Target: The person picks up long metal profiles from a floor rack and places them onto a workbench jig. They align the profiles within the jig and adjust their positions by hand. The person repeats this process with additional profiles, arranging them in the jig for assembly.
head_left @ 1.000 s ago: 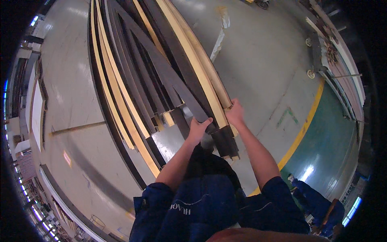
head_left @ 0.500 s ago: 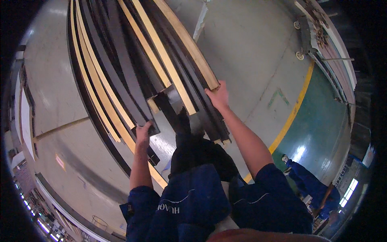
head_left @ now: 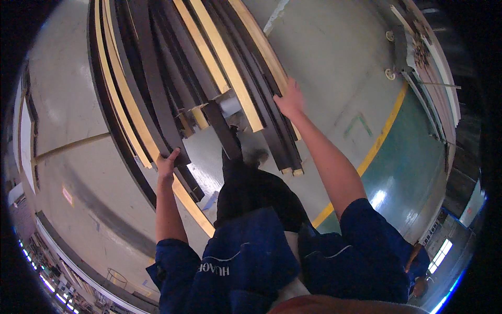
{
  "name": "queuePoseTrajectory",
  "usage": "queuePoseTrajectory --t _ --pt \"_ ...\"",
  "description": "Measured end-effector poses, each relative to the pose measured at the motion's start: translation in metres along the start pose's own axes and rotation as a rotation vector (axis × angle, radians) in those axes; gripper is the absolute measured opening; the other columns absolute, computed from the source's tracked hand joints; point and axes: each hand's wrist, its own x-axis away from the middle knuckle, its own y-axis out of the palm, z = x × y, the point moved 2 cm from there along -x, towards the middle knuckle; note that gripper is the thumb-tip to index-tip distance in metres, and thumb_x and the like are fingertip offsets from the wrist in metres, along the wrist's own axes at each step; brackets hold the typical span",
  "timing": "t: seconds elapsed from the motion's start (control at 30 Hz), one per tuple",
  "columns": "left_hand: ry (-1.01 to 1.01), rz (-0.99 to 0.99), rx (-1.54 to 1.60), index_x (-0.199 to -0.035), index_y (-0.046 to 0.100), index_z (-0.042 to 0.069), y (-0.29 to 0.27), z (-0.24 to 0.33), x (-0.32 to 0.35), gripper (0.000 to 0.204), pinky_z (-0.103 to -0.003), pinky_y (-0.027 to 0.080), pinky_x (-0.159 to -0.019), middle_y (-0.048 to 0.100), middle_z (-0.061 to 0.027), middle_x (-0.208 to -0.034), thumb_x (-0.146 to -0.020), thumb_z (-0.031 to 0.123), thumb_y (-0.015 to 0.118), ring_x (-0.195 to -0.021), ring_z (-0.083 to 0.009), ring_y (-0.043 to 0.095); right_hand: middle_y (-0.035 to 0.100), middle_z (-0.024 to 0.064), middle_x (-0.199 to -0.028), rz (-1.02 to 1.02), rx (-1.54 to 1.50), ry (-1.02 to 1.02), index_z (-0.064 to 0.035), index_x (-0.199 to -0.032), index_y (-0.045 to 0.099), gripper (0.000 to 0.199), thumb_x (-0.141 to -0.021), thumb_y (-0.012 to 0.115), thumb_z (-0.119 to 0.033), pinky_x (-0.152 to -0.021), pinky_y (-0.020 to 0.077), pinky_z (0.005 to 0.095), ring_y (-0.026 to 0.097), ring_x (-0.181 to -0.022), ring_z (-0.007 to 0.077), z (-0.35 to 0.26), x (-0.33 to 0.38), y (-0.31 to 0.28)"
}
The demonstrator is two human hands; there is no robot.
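Note:
Long dark boards and pale wooden strips lie lengthwise in front of me, their near ends uneven. My left hand (head_left: pixel 166 165) grips the near end of a dark board (head_left: pixel 163 118), thumb on top, beside a pale strip (head_left: pixel 137 112). At the right edge of the stack, my right hand (head_left: pixel 291 99) is closed on the edge of a pale wooden strip (head_left: pixel 264 44), a little above its near end; some of its fingers are hidden. Between my hands lie two more pale strips (head_left: pixel 230 68) and a short dark piece (head_left: pixel 222 131) close to my legs.
A wheeled rack (head_left: pixel 401 52) with long panels stands at the far right. A yellow line (head_left: pixel 384 138) borders green floor (head_left: pixel 400 167). At the lower right, another person in blue (head_left: pixel 418 261) is partly hidden behind my sleeve. White panels (head_left: pixel 25 136) are at the left.
My left hand has moved left with the dark board's end. My right hand has slid up the pale strip, whose near end now extends below it. The other person is now mostly hidden.

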Motion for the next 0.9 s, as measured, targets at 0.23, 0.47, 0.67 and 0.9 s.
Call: queuePoseTrajectory --t 0.23,0.47,0.67,0.9 --pt "0.077 0.208 -0.318 -0.115 0.061 -0.005 -0.002 -0.015 -0.010 0.067 -0.038 0.055 -0.088 0.071 -0.0158 -0.108 -0.074 0.040 0.091 -0.096 -0.0246 0.069 0.042 0.0299 -0.141 -0.041 -0.068 -0.083 -0.0064 -0.159 0.018 0.092 -0.086 0.074 -0.009 -0.106 0.0464 0.0512 0.050 -0.126 0.0484 -0.014 0.004 -0.006" --pt "0.410 0.607 -0.761 -0.138 0.047 -0.004 0.043 0.027 0.022 0.086 -0.047 0.045 -0.104 0.055 -0.0271 -0.128 -0.072 0.032 0.090 -0.119 -0.0416 0.055 0.041 0.0307 -0.139 -0.053 -0.124 -0.088 -0.0098 -0.159 0.014 0.101 -0.081 0.077 -0.006 -0.109 0.0424 0.0552 0.045 -0.130 0.0508 -0.032 0.034 -0.006" --pt "0.449 -0.002 -0.294 -0.123 0.058 -0.003 0.241 0.064 0.022 0.063 -0.044 0.050 -0.094 0.063 -0.0210 -0.112 -0.083 0.040 0.082 -0.107 -0.0361 0.062 0.039 0.0290 -0.138 -0.062 -0.115 -0.079 -0.0096 -0.160 0.013 0.106 -0.078 0.080 -0.004 -0.107 0.0430 0.0544 0.046 -0.126 0.0507 -0.029 0.048 -0.003" --pt "0.193 0.177 -0.214 -0.107 0.062 -0.003 0.316 0.082 0.000 0.048 -0.047 0.055 -0.085 0.072 -0.0258 -0.099 -0.078 0.027 0.084 -0.095 -0.0394 0.071 0.041 0.0257 -0.141 -0.065 0.003 -0.007 -0.0110 -0.161 0.014 0.103 -0.080 0.077 -0.002 -0.112 0.0389 0.0516 0.046 -0.129 0.0459 -0.026 0.045 -0.003"
